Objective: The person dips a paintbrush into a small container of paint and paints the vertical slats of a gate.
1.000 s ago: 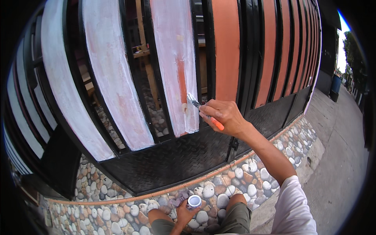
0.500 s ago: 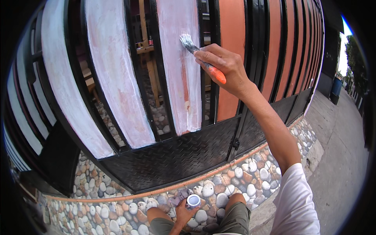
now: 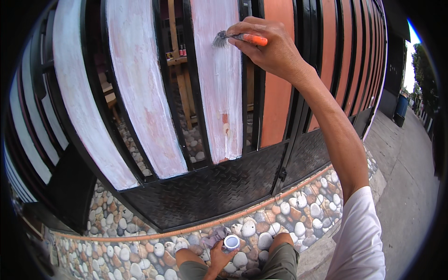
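Observation:
My right hand (image 3: pixel 273 46) is raised high and grips a paintbrush (image 3: pixel 233 38) with an orange handle. Its bristles press on a white-painted vertical slat (image 3: pixel 219 93) of a metal gate. A small orange patch shows bare low on that slat. My left hand (image 3: pixel 218 255) is down near my knees and holds a small round paint can (image 3: pixel 231 242) with white paint in it.
Two more white-coated slats (image 3: pixel 140 98) stand to the left, orange slats (image 3: pixel 277 107) to the right, all in a black frame with a checker-plate base (image 3: pixel 210 191). A pebble-faced ledge (image 3: pixel 298 214) runs below. A pavement (image 3: pixel 410 177) lies at the right.
My right hand has swept the brush up the slat from its lower part to near the top, covering most of the orange streak with white. The left hand keeps the can in place.

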Available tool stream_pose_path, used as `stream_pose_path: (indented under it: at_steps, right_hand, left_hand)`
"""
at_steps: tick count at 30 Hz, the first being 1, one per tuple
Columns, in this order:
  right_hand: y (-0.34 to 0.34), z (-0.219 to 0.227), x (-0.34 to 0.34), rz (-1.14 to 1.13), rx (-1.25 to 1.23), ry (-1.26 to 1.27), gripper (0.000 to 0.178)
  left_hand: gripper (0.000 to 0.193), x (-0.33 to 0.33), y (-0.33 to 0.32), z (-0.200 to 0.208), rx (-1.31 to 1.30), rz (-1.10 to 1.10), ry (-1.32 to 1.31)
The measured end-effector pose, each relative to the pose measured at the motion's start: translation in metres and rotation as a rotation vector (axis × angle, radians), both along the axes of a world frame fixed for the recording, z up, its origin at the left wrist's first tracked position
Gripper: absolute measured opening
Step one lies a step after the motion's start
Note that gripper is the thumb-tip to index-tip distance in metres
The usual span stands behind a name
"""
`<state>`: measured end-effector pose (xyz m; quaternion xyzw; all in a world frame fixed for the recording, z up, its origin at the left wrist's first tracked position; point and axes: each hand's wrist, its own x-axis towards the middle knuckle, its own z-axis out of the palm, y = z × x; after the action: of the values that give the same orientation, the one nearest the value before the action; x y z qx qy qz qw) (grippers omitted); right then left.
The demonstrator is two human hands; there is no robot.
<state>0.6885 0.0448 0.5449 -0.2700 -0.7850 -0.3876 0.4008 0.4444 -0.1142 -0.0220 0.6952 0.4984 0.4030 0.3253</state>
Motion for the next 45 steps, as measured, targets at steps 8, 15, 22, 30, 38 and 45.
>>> stream_pose_path:
  at_steps: [8, 15, 22, 30, 38, 45]
  right_hand:
    - [-0.001, -0.076, -0.006, -0.089, 0.124, -0.076, 0.029]
    - [-0.032, -0.200, -0.016, -0.098, -0.344, -0.209, 0.026]
    - [-0.028, -0.168, 0.003, 0.067, -0.567, -0.054, 0.018]
    - [-0.016, -0.152, 0.013, -0.040, 0.022, 0.048, 0.027]
    - [-0.039, -0.266, 0.013, -0.032, -0.372, -0.144, 0.031]
    - [-0.023, -0.224, 0.032, 0.091, -0.425, 0.042, 0.028]
  left_hand:
    - [0.060, 0.003, 0.000, 0.008, 0.000, -0.006, -0.010]
    - [0.060, 0.001, -0.007, 0.007, -0.022, -0.026, -0.010]
    - [0.060, 0.002, -0.011, 0.010, -0.051, -0.021, 0.017]
    - [0.060, 0.003, -0.007, 0.004, 0.001, -0.002, 0.017]
    - [0.059, -0.002, -0.008, 0.012, -0.028, 0.019, -0.029]
    - [0.059, -0.004, -0.010, 0.016, -0.045, 0.021, 0.048]
